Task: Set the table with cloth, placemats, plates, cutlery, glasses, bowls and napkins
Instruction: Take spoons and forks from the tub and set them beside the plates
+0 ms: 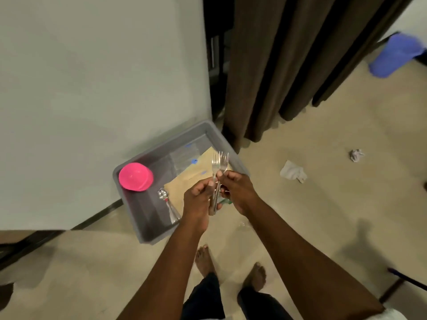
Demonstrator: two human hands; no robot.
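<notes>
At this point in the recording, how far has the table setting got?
No table is in view, so nothing shows as laid. In hand: the left hand and right hand both grip a bunch of forks above the grey bin on the floor. Left to fetch: a pink bowl, spoons and a tan mat lie in the bin.

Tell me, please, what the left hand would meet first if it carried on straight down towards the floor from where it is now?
Probably the grey bin below the left hand, likely the tan sheet in it near the spoons; depth is unclear.
</notes>
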